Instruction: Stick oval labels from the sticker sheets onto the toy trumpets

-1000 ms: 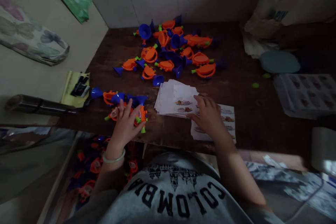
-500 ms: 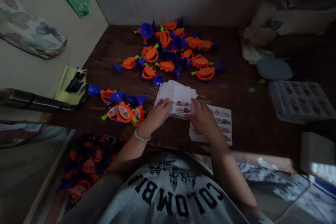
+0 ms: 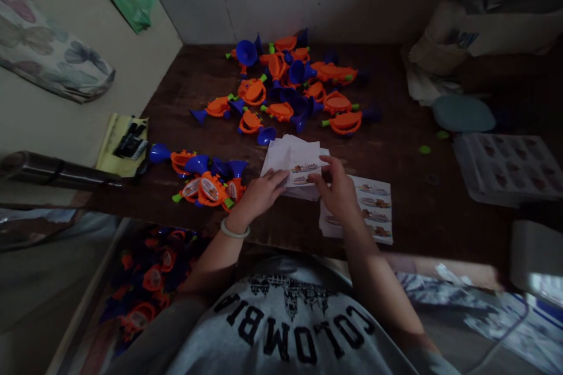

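A white sticker sheet [image 3: 303, 158] with printed oval labels lies on a loose pile of backing papers [image 3: 275, 155] in the middle of the table. My left hand [image 3: 264, 190] rests flat at the sheet's lower left, fingers stretched onto the paper. At the right edge, my right hand [image 3: 338, 187] has its thumb and forefinger on the sheet near the labels; whether a label has lifted is too small to tell. Under the right wrist lies a second stack of sticker sheets [image 3: 376, 211]. To the left are several orange and blue toy trumpets [image 3: 210, 188], some bearing oval labels.
Further back lies a heap of toy trumpets [image 3: 281, 111]. More trumpets [image 3: 153, 278] fill a space below the table's left front. At left are a yellow pad [image 3: 108, 152] and a dark cylinder [image 3: 53, 173]. Plastic trays [image 3: 510, 167] and a blue-green lid [image 3: 464, 113] sit at right.
My right hand has lifted slightly and turned, its thumb and forefinger now standing further apart at the sheet's edge. The left hand has slid back a little. The view has shifted slightly.
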